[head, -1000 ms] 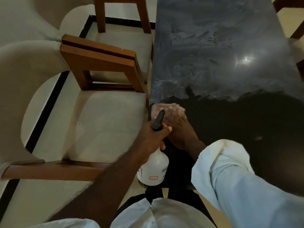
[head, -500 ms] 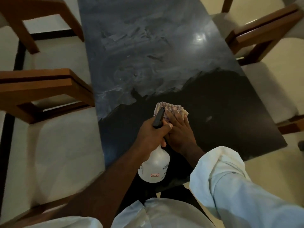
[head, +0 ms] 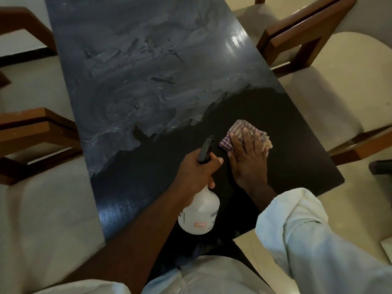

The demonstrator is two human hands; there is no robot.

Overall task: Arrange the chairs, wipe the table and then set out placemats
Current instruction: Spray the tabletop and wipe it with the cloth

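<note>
Head view — right hand point(head: 248, 158) partly hides cloth point(head: 238, 128) — bottle point(head: 199, 213) label blurred

Spray bottle point(head: 199, 211) label txt too small, blurry.

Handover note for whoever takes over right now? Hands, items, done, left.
Left hand grips the spray bottle over the table, near end.
Right hand presses flat on the checked cloth, toward the right edge.
Done: chairs stand along both sides; near end looks wiped dark.
Left: far half shows streaks; no placemats in view.
</note>
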